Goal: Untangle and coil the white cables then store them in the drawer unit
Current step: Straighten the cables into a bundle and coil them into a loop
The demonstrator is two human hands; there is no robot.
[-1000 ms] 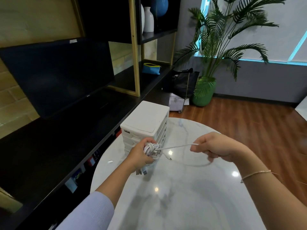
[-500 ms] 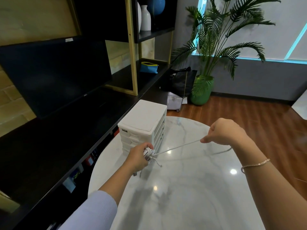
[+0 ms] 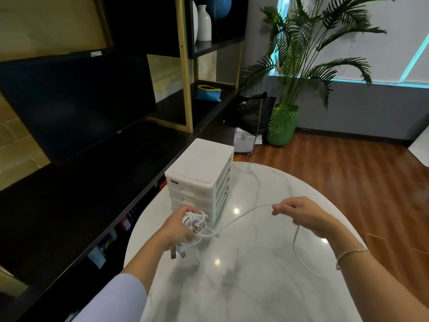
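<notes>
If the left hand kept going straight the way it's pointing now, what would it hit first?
Most likely the white drawer unit: the left hand, gripping the tangled white cables, points at its lower drawers. Depth is unclear from this one view.

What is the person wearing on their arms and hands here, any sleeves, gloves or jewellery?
No gloves: both the left hand and the right hand are bare. The left arm has a pale lavender sleeve pushed up to about the elbow, leaving the forearm uncovered. The right forearm shows no sleeve; a thin beaded bracelet circles the wrist. No rings or watch can be made out.

One drawer unit [image 3: 201, 168], perhaps three vases [image 3: 203, 24]
</notes>
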